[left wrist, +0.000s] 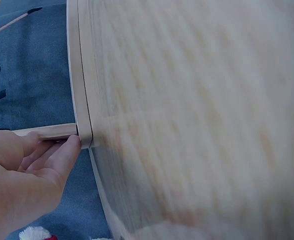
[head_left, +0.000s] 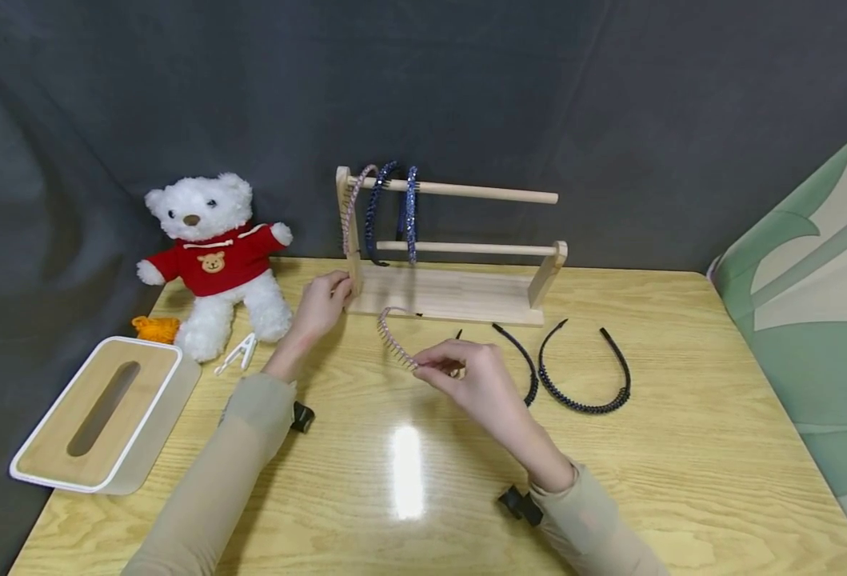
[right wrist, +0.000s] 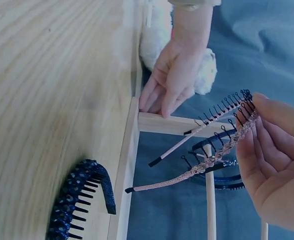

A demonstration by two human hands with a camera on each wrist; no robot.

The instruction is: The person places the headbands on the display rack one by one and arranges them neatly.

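Observation:
My right hand [head_left: 482, 376] pinches a pink toothed headband [right wrist: 221, 151] by its curved middle, its two dark-tipped ends pointing away from the fingers. The headband is above the table, in front of a wooden headband rack [head_left: 459, 298]. At the rack's left end, my left hand [head_left: 320, 306] grips the foot of the upright post [left wrist: 57, 131]. From the upper rod hang another pink headband [head_left: 351, 208], a dark blue headband [head_left: 372, 212] and a sparkly blue headband [head_left: 412, 212]. A black headband [head_left: 585, 408] lies right of my right hand; a second dark headband [head_left: 527, 364] is partly hidden behind it.
A white teddy bear [head_left: 232, 280] in a red sweater sits at the left back. Near it are a white clip [head_left: 239, 352], an orange bundle [head_left: 155, 329] and a tissue box [head_left: 102, 412]. Dark cloth [head_left: 610, 120] hangs behind the wooden table [head_left: 682, 448].

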